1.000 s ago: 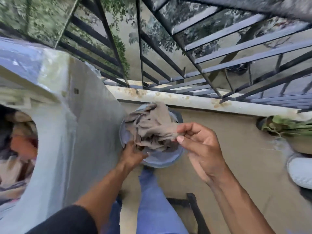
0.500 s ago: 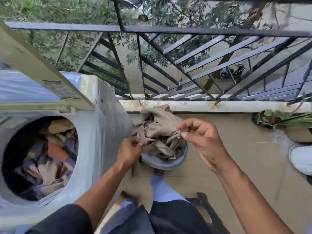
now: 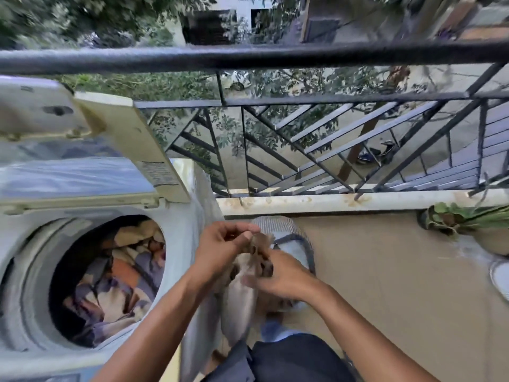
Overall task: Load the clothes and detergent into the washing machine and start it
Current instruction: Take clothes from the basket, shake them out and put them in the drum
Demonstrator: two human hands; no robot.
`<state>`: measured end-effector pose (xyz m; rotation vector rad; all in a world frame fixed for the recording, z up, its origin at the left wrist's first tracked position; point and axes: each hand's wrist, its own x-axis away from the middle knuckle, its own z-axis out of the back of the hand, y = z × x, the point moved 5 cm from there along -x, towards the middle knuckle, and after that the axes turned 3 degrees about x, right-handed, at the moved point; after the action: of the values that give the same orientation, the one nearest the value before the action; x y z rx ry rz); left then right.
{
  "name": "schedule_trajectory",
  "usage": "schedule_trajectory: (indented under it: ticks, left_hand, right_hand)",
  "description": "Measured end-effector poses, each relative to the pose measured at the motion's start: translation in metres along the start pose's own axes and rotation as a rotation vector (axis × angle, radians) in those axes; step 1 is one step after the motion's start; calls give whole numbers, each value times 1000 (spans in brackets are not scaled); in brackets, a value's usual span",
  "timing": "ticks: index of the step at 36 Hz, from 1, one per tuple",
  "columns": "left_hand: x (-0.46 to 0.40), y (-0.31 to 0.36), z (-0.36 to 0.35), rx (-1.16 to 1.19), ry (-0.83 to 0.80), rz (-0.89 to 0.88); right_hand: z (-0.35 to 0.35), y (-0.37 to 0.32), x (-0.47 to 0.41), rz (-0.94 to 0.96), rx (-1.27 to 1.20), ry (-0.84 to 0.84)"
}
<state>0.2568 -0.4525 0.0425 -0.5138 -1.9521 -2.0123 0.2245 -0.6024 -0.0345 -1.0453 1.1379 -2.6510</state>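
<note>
The landmark is the washing machine (image 3: 91, 244), a top-loader with its lid (image 3: 132, 144) raised and its drum (image 3: 110, 282) already holding mixed clothes. The tan garment (image 3: 242, 288) hangs just to the right of the washing machine, outside the drum, above the blue laundry basket (image 3: 297, 244) on the floor.

Hand state: the left hand (image 3: 220, 244) pinches the garment's upper edge with curled fingers. The right hand (image 3: 281, 274) grips the bunched fabric just below it. Motion blur obscures individual fingertips.

Probable faults from this position:

1. Snagging. The garment's lower end hangs beside the washing machine's right wall. If it is carried across without being lifted, it may catch on the cabinet corner or drag outside the opening.
2. Partial loading. A trailing end left over the drum rim is likely to be trapped when the lid closes.
3. Dropping. The grips sit close together at one end, so a slip of either pinch may let the fabric fall to the floor.

No detergent is visible.
</note>
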Motion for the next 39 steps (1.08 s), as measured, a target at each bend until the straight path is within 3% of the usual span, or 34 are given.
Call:
schedule_trajectory:
  ticks: [6,12,18,21,25,31,35,39]
  left_hand:
    - [8,1,10,20,-26,-1]
    - [9,10,19,85,-59,-17]
    - [7,32,12,-4,-132,-76]
    - [12,48,4,-26,-239,-124]
    - [20,71,-4,-105,-373,-206]
    - [28,110,-2,-102,-525,-322]
    - [26,129,10,-87,-542,-399]
    - [16,132,27,-130,-459,-423]
  right_hand:
    - [-6,-18,-5,-37,4,231]
    - [8,-18,4,-40,20,207]
    - [24,-16,12,-33,-83,408]
    - [22,-23,10,22,-29,402]
    - [8,-20,0,-52,171,401]
    - [-18,24,-12,-152,163,385]
    - [-26,59,-17,-284,173,362]
    - [-13,80,-14,-403,133,397]
